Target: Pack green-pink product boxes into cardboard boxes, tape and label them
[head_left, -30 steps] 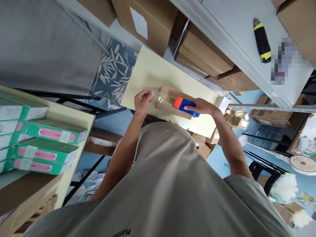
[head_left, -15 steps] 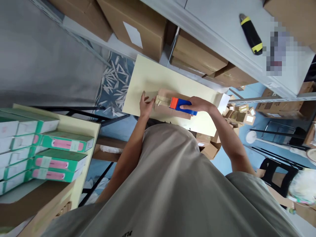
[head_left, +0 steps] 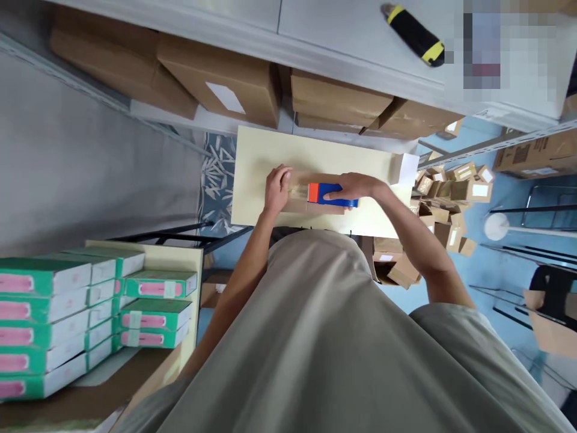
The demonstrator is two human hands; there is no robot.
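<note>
A long brown cardboard box (head_left: 325, 210) lies on a cream tabletop (head_left: 256, 144) in front of my body. My right hand (head_left: 358, 186) is closed around a blue tape dispenser with an orange front (head_left: 331, 193), which rests along the top of the box. Clear packing tape (head_left: 297, 192) runs over the box from the dispenser's orange end toward the left. At the left end of the box is my left hand (head_left: 277, 187), its fingers bent together against that end. Its fingertips are partly hidden.
A white box (head_left: 403, 168) stands at the tabletop's right end. Behind it, a shelf holds large cartons (head_left: 225, 84), with a black-and-yellow utility knife (head_left: 415, 36) on the upper level. Green-and-pink boxes (head_left: 157, 288) are stacked at left. Small cartons (head_left: 451, 198) lie on the floor at right.
My left hand has closed from spread fingers and come against the box's left end. The dispenser stays on the box in my right hand. The whole view has turned.
</note>
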